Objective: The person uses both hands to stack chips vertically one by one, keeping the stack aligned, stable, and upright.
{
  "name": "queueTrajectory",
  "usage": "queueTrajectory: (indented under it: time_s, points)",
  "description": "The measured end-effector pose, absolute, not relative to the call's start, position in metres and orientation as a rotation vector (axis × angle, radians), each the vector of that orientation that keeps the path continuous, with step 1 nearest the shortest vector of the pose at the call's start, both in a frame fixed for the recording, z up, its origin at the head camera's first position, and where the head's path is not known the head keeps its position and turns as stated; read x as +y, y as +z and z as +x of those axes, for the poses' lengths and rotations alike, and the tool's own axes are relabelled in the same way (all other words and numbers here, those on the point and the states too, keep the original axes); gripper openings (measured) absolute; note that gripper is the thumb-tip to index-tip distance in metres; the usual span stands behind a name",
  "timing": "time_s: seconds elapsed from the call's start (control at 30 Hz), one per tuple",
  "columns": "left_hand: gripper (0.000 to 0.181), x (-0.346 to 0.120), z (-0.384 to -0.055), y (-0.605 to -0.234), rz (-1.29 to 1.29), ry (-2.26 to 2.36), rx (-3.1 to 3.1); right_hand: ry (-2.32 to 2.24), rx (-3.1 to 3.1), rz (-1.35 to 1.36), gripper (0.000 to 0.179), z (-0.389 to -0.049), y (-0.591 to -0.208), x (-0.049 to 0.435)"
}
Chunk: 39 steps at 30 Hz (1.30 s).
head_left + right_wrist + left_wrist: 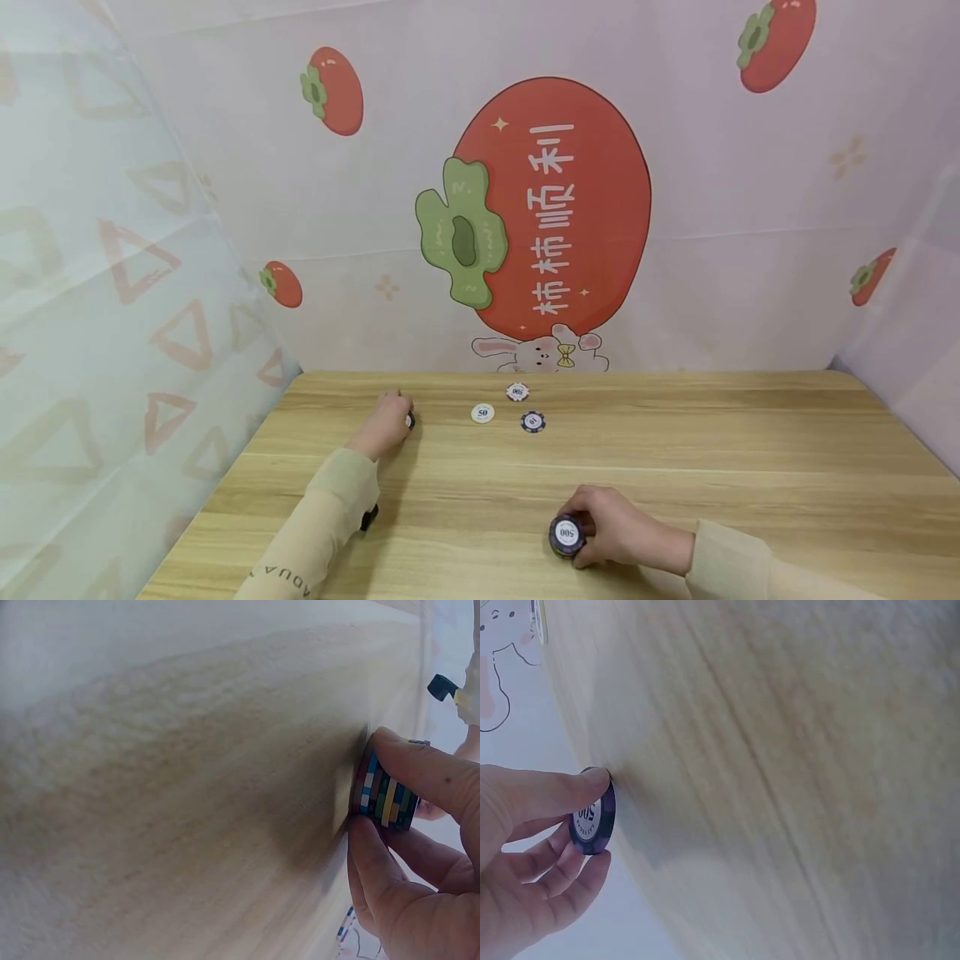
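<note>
At the left of the table, my left hand point(387, 423) pinches a dark poker chip point(591, 823) between thumb and fingers. The chip's pale face reads 500 in the left wrist view, and it is at or close above the wood. Nearer the front, my right hand point(622, 528) grips a stack of poker chips point(386, 792) by its sides. Bands of blue, white, yellow and green show along the stack's edge. Its top chip point(567, 534) is dark with a white centre marked 500. The stack's underside sits at the table surface.
Three loose chips lie toward the back of the wooden table point(750, 450): a white 50 chip point(483, 413), a red-edged 500 chip point(517, 392) and a dark blue 10 chip point(533, 422). A printed cloth point(712, 292) hangs behind the table's back edge.
</note>
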<state>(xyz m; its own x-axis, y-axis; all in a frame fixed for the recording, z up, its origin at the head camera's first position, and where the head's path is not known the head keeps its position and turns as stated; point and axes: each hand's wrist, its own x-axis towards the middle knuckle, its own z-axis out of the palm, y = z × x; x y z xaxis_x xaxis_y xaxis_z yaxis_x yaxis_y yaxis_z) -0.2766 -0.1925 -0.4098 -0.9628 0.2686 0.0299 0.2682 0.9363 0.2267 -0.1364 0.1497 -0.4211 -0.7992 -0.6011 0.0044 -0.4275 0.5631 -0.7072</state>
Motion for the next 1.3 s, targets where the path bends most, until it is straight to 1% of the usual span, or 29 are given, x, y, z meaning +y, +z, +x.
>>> queueTrajectory:
  time_s: [0.13, 0.4, 0.63, 0.77, 1.3]
  points:
    - [0.021, -0.193, -0.275, -0.409, 0.442, 0.362, 3.098, -1.057, 2.554, -0.857, 0.039, -0.137, -0.421, 0.15]
    - [0.013, -0.193, -0.27, -0.406, 0.483, 0.428, 3.11, -1.056, 2.565, -0.869, 0.038, -0.138, -0.422, 0.15]
    - [0.007, -0.189, -0.264, -0.401, 0.546, 0.337, 3.142, -1.066, 2.554, -0.854, 0.037, -0.138, -0.42, 0.15]
    - [0.006, -0.185, -0.259, -0.397, 0.564, 0.324, 3.135, -1.062, 2.557, -0.853, 0.038, -0.138, -0.42, 0.15]
    - [0.008, -0.152, -0.236, -0.384, 0.869, 0.232, 3.132, -1.04, 2.586, -0.861, 0.038, -0.138, -0.42, 0.15]
